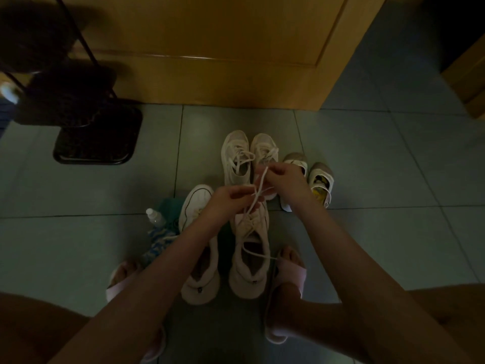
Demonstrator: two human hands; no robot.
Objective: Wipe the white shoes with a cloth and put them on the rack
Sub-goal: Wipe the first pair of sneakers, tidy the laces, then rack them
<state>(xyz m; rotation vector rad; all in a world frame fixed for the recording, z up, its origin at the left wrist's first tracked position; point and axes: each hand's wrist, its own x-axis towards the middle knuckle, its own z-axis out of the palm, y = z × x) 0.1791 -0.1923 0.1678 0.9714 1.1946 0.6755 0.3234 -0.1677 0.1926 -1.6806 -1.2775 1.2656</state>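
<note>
Two white sneakers stand side by side on the floor in front of me, the left one and the right one. My left hand and my right hand hover above the right sneaker's toe, each pinching an end of its white lace, which is pulled up and crossed between them. A second white pair stands farther back. A blue-and-white cloth lies to the left of the near pair. The black shoe rack stands at the far left with dark shoes on its shelves.
A small clear bottle with a white cap lies beside a teal cloth. A small beige pair of child's shoes sits at the right. A wooden door closes the far side. My feet in pink slippers flank the near pair on the grey tiles.
</note>
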